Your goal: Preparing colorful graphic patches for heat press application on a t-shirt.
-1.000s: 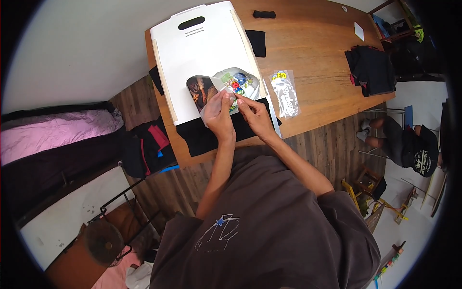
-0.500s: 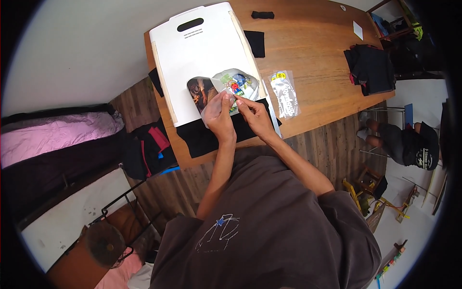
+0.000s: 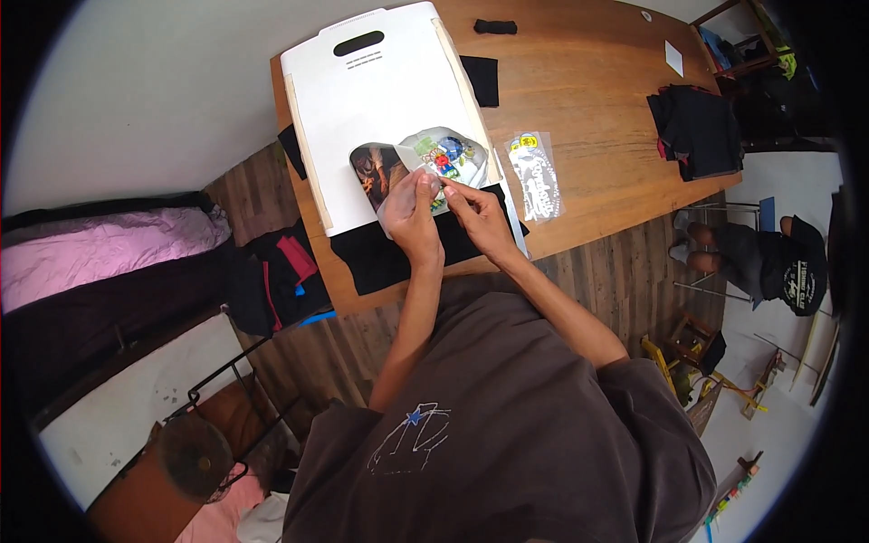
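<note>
My left hand [image 3: 415, 223] is closed on a curled, translucent printed film sheet [image 3: 448, 152] with colourful pictures on it. A dark, photo-like printed part [image 3: 378, 172] shows on the sheet's left side. My right hand [image 3: 478, 217] meets the left at the sheet's near edge, thumb and forefinger pinched on it. Both hands are over the near end of a white board [image 3: 385, 100] with an oval handle hole. Black fabric [image 3: 371, 261] sticks out from under the board. My fingers hide part of the sheet's near edge.
Right of the board on the wooden table [image 3: 597, 100] lies a clear film with white and yellow print [image 3: 534, 178]. Folded dark clothes [image 3: 695, 131] are stacked at the right end. Another person [image 3: 769, 262] sits at far right. A standing fan [image 3: 195, 457] is at lower left.
My hands and the film sheet are almost where they were, pinched together at the same edge. The seated person at the right has shifted slightly.
</note>
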